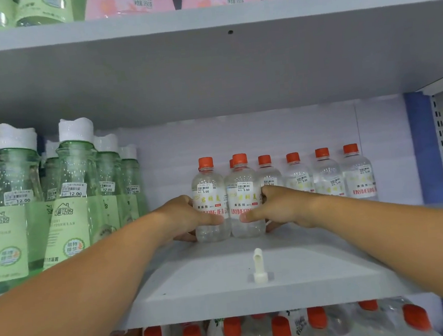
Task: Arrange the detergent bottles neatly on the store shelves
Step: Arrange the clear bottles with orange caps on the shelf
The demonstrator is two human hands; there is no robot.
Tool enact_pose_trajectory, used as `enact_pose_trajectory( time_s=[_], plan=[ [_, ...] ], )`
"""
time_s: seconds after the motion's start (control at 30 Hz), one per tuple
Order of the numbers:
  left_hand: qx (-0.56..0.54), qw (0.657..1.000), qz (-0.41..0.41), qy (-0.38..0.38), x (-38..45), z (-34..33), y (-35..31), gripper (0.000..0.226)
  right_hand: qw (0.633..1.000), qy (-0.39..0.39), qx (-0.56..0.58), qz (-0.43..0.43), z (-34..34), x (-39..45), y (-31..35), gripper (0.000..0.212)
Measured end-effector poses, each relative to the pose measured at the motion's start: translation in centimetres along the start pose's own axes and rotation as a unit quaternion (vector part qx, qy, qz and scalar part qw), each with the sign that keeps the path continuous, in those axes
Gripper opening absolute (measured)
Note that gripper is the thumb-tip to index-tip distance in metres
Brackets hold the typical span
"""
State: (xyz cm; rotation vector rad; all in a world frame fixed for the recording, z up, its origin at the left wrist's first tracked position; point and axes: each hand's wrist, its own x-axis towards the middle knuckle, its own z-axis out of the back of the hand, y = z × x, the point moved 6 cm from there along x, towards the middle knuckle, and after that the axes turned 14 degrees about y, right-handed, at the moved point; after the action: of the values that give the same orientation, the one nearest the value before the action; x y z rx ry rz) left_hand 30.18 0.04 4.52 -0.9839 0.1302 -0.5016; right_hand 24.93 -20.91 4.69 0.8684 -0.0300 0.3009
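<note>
- Two small clear bottles (227, 202) with orange caps stand touching, mid-shelf, just left of a far row of the same kind (326, 174); full of liquid, so likely weighty for their size; smooth plastic walls, probably slippery and a little yielding
- Left hand (186, 217) curls round the left bottle, right hand (278, 207) round the right one, thumbs across the labels; low on the body looks the safest hold
- Grey shelf (226, 284) beneath; tall green bottles (80, 197) to the left
</note>
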Motion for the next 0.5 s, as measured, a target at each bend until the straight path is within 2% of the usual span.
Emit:
enact_pose_trajectory(
  time_s=[0.27,0.5],
  plan=[
    [0.004,1.0,0.002,0.004,-0.03,-0.02,0.04,0.05,1.0,0.021,0.014,-0.002,-0.15,0.2,0.03,0.027],
    [0.004,1.0,0.004,0.004,-0.25,0.02,0.07,0.045,1.0,-0.001,-0.004,-0.006,-0.09,0.19,0.02,0.025]
  ],
)
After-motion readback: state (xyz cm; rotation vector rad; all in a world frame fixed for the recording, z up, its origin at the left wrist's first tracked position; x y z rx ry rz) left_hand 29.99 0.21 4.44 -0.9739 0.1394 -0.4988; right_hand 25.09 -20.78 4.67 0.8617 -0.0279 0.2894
